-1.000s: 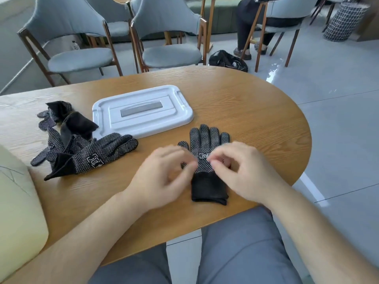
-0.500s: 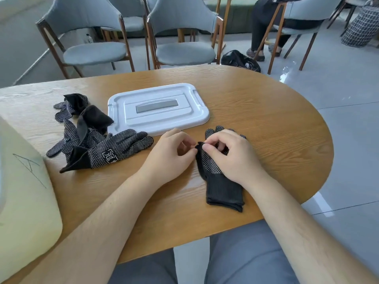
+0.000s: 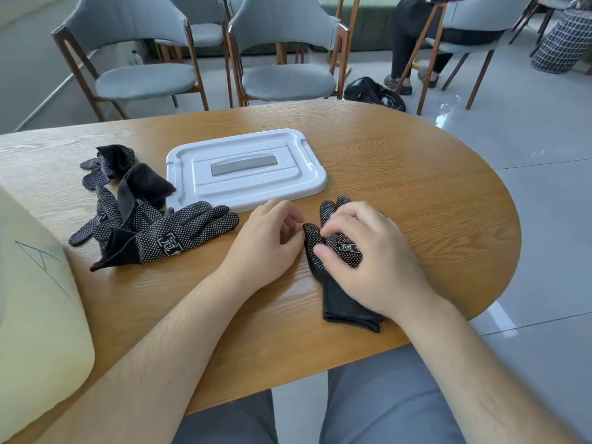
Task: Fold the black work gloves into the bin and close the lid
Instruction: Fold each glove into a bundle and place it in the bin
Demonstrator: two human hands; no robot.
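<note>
Table [image 3: 416, 187]: lid [image 3: 246, 169] off; bin [image 3: 38, 315] contents unseen; rt hand [image 3: 374, 251] pinches glove [image 3: 342, 299]

On the table [image 3: 416, 187], the lid [image 3: 245, 169] lies flat toward the far side. Left of it and overlapping its near left corner sits a heap of gloves [image 3: 153, 225]. In front of the lid lies a single glove [image 3: 344, 302] under the right hand [image 3: 368, 251], with the left hand [image 3: 266, 241] just beside it on the left. The bin [image 3: 38, 315] stands at the near left edge.

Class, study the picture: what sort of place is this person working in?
Probably a café, lounge or office common area: a rounded wooden table, several matching grey upholstered chairs beyond it, and a polished tiled floor.
</note>
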